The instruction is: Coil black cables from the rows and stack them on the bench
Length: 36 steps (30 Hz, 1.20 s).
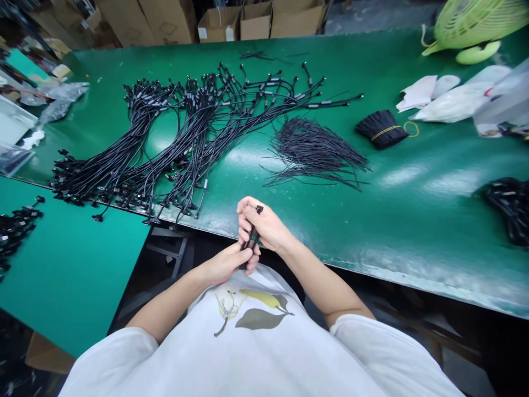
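Close to my body, in front of the table edge, both hands are closed around a folded black cable [252, 238]. My right hand [266, 225] grips its upper part, and a small black connector sticks up past the thumb. Lower down, my left hand [231, 259] pinches the same bundle, thumb on top. The fingers hide much of the cable. Beyond my hands lies a loose pile of thin black ties [316, 149]. Left of it, many black cables with connectors [165, 149] are spread over the green table [397, 215].
A bundle of black ties with a yellow band [382, 129] lies at the right, near white plastic bags [458, 102]. Coiled black cables [508, 207] sit at the right edge, and a green fan [479, 25] stands behind. Cardboard boxes [256, 22] line the far side.
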Each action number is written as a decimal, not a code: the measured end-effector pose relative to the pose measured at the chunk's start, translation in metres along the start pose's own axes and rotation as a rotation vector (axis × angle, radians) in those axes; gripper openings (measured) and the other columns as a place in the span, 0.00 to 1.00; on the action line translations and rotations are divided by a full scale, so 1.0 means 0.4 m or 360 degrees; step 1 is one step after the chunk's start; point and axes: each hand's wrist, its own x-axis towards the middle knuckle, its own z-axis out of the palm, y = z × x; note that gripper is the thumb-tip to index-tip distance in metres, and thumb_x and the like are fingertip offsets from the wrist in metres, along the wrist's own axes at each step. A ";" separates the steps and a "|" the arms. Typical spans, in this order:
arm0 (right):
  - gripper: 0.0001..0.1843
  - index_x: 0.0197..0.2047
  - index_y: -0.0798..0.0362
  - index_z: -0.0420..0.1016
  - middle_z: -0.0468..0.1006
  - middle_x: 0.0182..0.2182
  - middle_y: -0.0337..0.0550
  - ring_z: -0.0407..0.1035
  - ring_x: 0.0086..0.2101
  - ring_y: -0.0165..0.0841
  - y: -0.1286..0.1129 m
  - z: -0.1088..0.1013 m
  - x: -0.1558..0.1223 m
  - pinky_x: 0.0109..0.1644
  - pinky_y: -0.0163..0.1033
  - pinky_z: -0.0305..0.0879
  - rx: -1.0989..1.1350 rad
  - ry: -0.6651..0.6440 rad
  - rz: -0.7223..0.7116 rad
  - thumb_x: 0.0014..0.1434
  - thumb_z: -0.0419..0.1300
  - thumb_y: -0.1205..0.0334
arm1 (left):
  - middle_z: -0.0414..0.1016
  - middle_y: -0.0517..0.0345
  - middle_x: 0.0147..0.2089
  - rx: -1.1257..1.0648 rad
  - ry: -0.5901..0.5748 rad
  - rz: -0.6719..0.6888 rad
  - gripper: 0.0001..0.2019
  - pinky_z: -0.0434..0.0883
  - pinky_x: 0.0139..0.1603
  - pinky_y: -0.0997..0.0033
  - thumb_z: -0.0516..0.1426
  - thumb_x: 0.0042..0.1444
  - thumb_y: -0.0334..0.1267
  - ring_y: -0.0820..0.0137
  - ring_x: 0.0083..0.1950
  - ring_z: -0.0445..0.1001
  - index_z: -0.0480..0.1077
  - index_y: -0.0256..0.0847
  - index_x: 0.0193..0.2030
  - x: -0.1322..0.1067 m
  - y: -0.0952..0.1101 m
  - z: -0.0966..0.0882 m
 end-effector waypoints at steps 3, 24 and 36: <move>0.25 0.34 0.51 0.59 0.52 0.14 0.22 0.44 0.13 0.18 -0.006 0.019 0.013 0.14 0.24 0.47 0.0269 0.0118 0.0064 0.51 0.66 0.42 | 0.64 0.59 0.27 0.0012 0.0050 0.0117 0.23 0.60 0.27 0.73 0.64 0.49 0.55 0.75 0.27 0.64 0.66 0.34 0.34 0.006 0.000 0.013; 0.29 0.35 0.54 0.72 0.73 0.28 0.43 0.65 0.28 0.32 -0.069 -0.170 -0.123 0.36 0.40 0.56 -0.3127 -0.0703 -0.0734 0.67 0.42 0.40 | 0.59 0.65 0.25 0.1004 -0.0300 -0.0298 0.23 0.59 0.26 0.74 0.50 0.61 0.58 0.78 0.23 0.59 0.63 0.36 0.36 0.074 0.102 0.014; 0.11 0.43 0.54 0.73 0.75 0.32 0.40 0.68 0.31 0.30 -0.087 -0.178 -0.062 0.37 0.34 0.60 -0.1733 0.0573 -0.0363 0.62 0.51 0.64 | 0.59 0.64 0.27 0.1345 0.0307 0.0335 0.19 0.64 0.31 0.73 0.45 0.65 0.53 0.75 0.27 0.63 0.63 0.39 0.38 0.141 0.063 0.021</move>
